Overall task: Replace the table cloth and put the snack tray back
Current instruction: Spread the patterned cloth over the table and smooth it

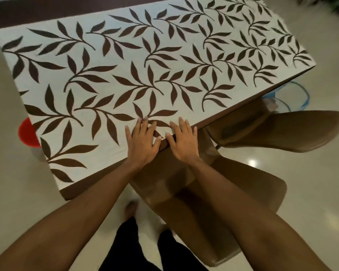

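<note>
Lengthwise, table cloth lower-left to upper-right

Left hand: palm down, fingers straight, spread.
Right hand: palm down, fingers straight, beside the left.
Left forearm, right forearm: bare, extended forward.

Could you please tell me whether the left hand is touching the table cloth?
Touching. The head view shows the left hand lying flat, fingers spread, on the leaf-patterned table cloth near its front edge.
</note>
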The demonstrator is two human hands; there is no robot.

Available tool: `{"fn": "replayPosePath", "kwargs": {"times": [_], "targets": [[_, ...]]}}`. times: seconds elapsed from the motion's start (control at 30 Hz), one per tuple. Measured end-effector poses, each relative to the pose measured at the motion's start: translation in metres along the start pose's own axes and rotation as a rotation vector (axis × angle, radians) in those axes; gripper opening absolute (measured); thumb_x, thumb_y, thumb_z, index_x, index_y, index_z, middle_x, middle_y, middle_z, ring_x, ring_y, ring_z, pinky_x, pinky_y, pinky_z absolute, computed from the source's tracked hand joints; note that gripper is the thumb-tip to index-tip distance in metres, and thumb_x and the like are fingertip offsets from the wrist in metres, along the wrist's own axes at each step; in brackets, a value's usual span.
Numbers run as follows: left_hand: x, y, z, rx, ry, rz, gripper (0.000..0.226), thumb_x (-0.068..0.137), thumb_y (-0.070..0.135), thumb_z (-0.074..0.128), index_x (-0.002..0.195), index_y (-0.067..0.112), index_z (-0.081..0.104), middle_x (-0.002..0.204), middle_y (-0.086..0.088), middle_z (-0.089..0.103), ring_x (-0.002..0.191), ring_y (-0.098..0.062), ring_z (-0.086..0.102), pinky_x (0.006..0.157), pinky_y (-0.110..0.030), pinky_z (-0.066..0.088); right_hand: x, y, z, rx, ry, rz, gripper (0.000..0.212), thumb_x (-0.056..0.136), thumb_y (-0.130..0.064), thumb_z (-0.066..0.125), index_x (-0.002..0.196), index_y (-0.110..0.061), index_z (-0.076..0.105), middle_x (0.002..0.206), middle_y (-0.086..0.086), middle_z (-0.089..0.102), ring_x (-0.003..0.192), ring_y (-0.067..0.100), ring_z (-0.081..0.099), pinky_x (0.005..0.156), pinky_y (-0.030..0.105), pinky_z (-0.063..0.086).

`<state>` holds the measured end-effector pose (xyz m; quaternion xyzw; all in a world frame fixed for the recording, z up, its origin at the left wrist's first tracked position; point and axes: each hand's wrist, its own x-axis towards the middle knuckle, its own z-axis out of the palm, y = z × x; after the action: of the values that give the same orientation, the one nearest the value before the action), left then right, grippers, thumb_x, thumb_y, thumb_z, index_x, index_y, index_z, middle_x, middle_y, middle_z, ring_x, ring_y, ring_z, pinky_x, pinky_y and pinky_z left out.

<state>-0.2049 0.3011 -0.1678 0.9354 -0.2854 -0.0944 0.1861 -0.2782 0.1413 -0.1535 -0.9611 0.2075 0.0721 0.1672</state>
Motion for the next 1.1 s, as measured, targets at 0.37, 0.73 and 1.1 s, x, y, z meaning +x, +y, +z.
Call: {"fn": "replayPosePath", "kwargs": {"times": [0.37,0.73,1.1], "targets": [[0.024,0.128,0.048,0.119,-0.051,-0.128,0.063,0.100,0.057,0.033,0.156,0.027,0.026,0.167,-0.005,0.011,0.154,-0.028,0.003,0.116,-0.070,-0.001,0.031,0.180,-0.058,0.105,-0.003,0.143,0.061,0.105,-0.060,0.023,0.161,-0.036,0.015,0.171,0.003,-0.002,0.156,0.029,-0.006,0.123,0.059,-0.001],[0.078,0.281,0.078,0.033,-0.009,-0.346,0.060,0.095,0.042,0.056,0.150,0.025,0.037,0.162,-0.007,0.026,0.152,-0.027,0.016,0.117,-0.069,0.005,0.021,0.329,-0.142,0.311,-0.095,-0.077,0.061,0.105,-0.056,0.033,0.156,-0.023,0.033,0.167,0.007,0.022,0.155,0.029,0.013,0.122,0.046,0.022],[0.200,0.350,0.106,0.031,0.074,-0.360,0.062,0.098,0.044,0.048,0.154,0.023,0.033,0.166,-0.003,0.018,0.154,-0.026,0.005,0.116,-0.068,0.003,0.143,0.368,-0.173,0.085,-0.159,-0.357,0.061,0.105,-0.055,0.031,0.157,-0.025,0.032,0.169,0.007,0.016,0.156,0.029,0.006,0.125,0.054,0.016]]}}
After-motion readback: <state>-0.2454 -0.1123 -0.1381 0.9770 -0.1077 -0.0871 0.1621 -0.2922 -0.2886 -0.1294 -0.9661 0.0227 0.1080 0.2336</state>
